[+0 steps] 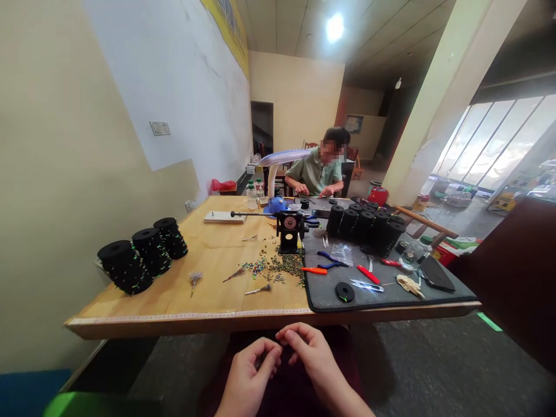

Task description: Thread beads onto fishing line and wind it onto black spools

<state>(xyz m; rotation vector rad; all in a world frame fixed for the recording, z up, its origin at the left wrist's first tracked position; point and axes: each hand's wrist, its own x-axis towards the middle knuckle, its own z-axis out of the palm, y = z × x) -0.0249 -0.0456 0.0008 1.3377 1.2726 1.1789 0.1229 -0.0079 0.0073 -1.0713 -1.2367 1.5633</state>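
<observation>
My left hand (253, 369) and my right hand (311, 349) are close together in front of the table's near edge, above my lap. Thumb and fingers are pinched on each, the fingertips almost meeting. Whatever they hold, if anything, is too small to make out. Beyond them on the wooden table (174, 289) lie a pile of small brass-coloured pieces (286, 263) and a scatter of coloured beads (259, 267). A small dark-tipped brush-like piece (259, 289) lies nearest my hands. Behind the pile stands a black hand-cranked device with a dial (290, 223).
Three black spools (125, 266) stand at the left; more spools (367, 223) crowd the grey mat (321, 289). On the mat lie blue-handled pliers (332, 260), thread snips (367, 285) and a flat black reel (344, 292). A co-worker (319, 168) sits across, behind a lamp (275, 202).
</observation>
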